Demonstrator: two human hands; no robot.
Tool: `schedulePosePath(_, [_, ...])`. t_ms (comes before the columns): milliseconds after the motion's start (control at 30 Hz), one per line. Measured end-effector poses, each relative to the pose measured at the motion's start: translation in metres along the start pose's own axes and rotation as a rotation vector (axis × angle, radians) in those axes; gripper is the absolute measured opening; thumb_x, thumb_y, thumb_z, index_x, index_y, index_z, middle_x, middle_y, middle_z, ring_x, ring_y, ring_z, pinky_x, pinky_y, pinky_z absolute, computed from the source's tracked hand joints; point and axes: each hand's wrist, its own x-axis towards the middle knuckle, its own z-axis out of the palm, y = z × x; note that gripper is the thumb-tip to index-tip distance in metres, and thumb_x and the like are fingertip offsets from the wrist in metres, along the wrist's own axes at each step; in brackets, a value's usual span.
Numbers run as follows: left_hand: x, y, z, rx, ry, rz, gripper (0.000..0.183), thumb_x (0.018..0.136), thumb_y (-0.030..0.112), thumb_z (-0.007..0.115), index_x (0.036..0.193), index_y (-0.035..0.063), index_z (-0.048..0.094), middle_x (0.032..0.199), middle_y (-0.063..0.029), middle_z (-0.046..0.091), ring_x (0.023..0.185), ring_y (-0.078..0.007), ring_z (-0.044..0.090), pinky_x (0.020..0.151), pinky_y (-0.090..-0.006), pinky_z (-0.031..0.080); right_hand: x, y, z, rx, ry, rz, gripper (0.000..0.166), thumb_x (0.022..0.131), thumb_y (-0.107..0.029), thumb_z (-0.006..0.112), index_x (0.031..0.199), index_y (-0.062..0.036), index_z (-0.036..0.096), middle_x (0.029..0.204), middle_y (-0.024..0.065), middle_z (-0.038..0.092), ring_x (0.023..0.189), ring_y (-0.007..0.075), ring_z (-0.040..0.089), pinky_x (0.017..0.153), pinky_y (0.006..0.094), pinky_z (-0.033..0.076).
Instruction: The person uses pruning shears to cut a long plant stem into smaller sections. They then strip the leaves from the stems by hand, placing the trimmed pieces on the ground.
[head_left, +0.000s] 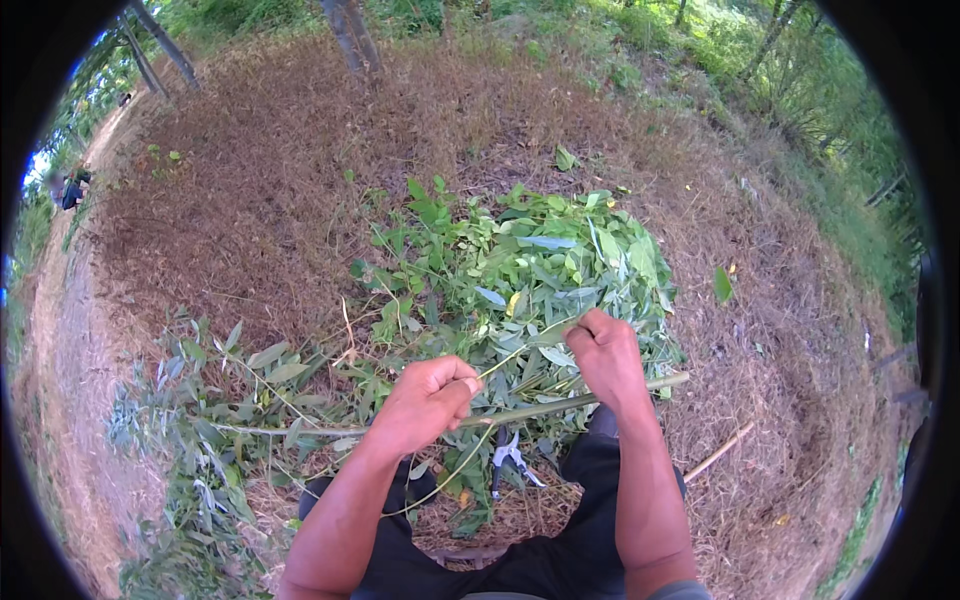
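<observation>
My left hand (435, 401) pinches a thin green twig (501, 364) between thumb and fingers. The twig runs up to the right towards my right hand (604, 352), whose fingers are closed at its leafy end. Below both hands a thicker green branch (529, 412) lies across my knees, its cut end at the right and leaves at the left. Beyond my hands is a heap of green leaves and cuttings (555, 262). Pruning shears (508, 457) lie on the ground between my legs, their blades partly apart.
Leafy branches (187, 517) spread at the lower left. A bare stick (720, 451) lies at the right beside my knee. Dry brown undergrowth (247, 187) and tree trunks stand farther off. A person (71, 189) is by the path at the far left.
</observation>
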Motion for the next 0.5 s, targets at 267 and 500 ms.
schedulePosePath(267, [0.005,0.002,0.004,0.001,0.011,0.033,0.011,0.091,0.009,0.058,0.089,-0.0004,0.061,0.065,-0.0012,0.056,0.055,-0.0074,0.05,0.05,-0.0245,0.041,0.0,0.013,0.013,0.436,-0.233,0.053,0.042,0.093,-0.036,0.06,0.079,0.0034,0.062,0.065,0.0064,0.06,0.065,0.0166,0.056,0.063,0.0351,0.044])
schedulePosePath(500, [0.003,-0.003,0.001,0.025,0.039,0.045,0.014,0.092,0.014,0.058,0.089,0.0005,0.062,0.065,0.0005,0.056,0.056,-0.0062,0.05,0.05,-0.0251,0.041,-0.012,-0.009,0.018,0.356,-0.363,-0.025,0.032,0.092,-0.021,0.061,0.069,-0.0003,0.055,0.06,-0.0006,0.051,0.057,0.0087,0.041,0.052,0.0291,0.036])
